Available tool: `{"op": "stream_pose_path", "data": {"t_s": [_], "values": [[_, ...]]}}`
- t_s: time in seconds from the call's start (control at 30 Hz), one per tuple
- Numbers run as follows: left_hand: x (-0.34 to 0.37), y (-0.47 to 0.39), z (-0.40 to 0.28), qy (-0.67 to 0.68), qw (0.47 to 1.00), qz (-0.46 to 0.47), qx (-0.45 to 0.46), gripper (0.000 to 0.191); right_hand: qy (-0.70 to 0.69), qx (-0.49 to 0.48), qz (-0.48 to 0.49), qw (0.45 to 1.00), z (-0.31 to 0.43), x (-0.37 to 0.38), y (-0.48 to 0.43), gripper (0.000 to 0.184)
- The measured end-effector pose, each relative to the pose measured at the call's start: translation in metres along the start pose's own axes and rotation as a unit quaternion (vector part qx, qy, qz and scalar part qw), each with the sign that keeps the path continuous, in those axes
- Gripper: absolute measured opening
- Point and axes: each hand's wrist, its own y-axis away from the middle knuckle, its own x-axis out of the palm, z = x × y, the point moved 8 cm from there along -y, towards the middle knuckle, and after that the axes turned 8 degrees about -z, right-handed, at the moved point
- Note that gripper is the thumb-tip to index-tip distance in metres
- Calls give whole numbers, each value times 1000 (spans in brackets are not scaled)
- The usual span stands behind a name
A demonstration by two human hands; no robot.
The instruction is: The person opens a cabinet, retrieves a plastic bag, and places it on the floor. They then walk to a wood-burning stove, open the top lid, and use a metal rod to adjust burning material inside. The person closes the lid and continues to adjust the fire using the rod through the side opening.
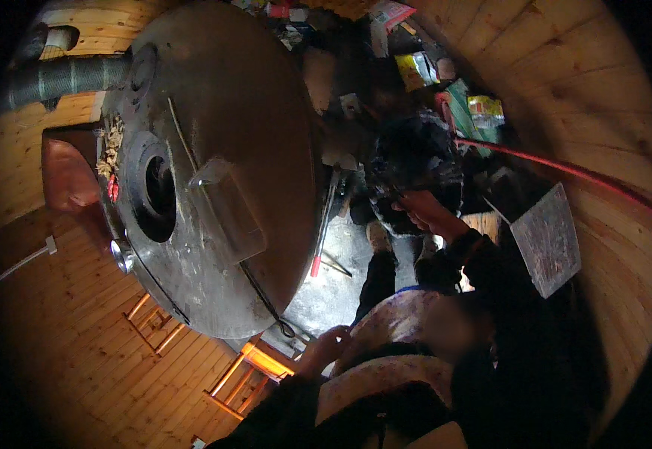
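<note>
My right hand point(428, 211) is curled around a thin dark handle point(396, 195), whose far end is lost in shadow. Beneath it, a black plastic-lined container point(415, 151) stands near my feet; its contents are too dark to make out. My left hand point(326, 349) is low by the patterned cloth point(401, 314) over my lap, its fingers bent. Whether it pinches anything cannot be seen. To the left stands a large round metal stove point(258, 112) with an open round hole point(159, 196). A clear tray point(230, 213) and a metal poker with a looped end point(261, 292) lie on its top.
A flue pipe point(73, 76) leaves the stove's far side. Red-ended tongs or a rod point(326, 224) stand beside the stove. Right of me are a flat metal shovel blade point(547, 241) and a red pole point(556, 163). Packets point(417, 71) litter the back; wooden stools point(250, 379) stand lower left.
</note>
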Motion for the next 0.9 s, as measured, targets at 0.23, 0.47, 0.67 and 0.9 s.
{"op": "stream_pose_path", "data": {"t_s": [0.23, 0.47, 0.67, 0.9], "values": [[3, -8, 11, -93, 996, 3, 18, 22, 2, -122, -2, 992, -19, -7, 8, 18], [3, -9, 32, -120, 993, 16, -8, 20, 101, -343, -94, 929, 0, 16, -49, 24], [7, -7, 88, -112, 992, -52, -8, 19, 288, -238, -65, 925, 1, 42, -166, 35], [27, 6, 145, 17, 994, -2, -112, 24, 345, -375, -66, 858, 34, 69, -238, 62]]}}
